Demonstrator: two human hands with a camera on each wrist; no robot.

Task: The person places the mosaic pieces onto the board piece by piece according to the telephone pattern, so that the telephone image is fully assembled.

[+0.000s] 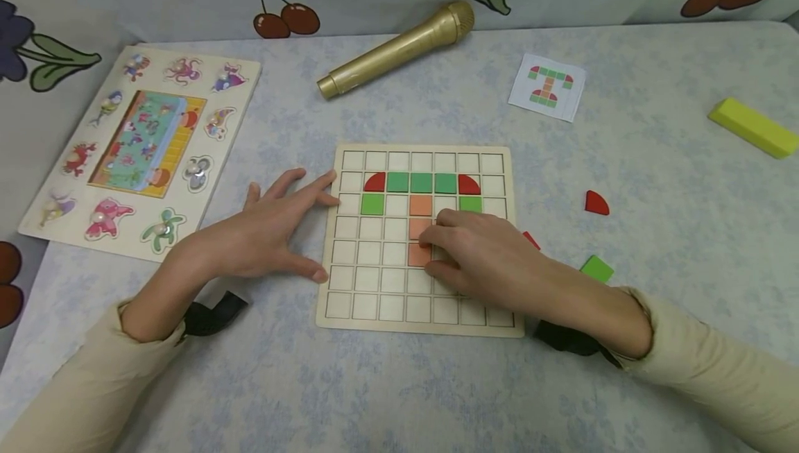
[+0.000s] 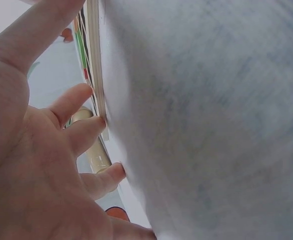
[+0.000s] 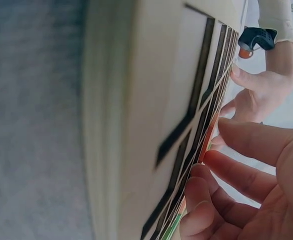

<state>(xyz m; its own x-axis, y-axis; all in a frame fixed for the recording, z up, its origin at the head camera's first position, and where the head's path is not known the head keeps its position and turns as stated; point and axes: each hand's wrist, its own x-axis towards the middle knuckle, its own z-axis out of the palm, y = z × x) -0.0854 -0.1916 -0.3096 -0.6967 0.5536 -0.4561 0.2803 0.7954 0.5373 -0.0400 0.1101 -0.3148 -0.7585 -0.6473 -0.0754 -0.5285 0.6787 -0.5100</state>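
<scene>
A wooden grid board lies flat on the table. Its upper rows hold two red quarter-circle tiles, three dark green squares and two light green squares. Orange square tiles run down the middle column. My right hand reaches over the board, thumb and index finger pinching the lowest orange tile, which sits at its cell. The other fingers curl beneath the palm in the right wrist view. My left hand is spread, with fingertips and thumb touching the board's left edge.
To the right lie a loose red quarter-circle, a green square and a red piece partly behind my hand. Farther back are a pattern card, a gold microphone and a yellow block. A sea-animal puzzle lies left.
</scene>
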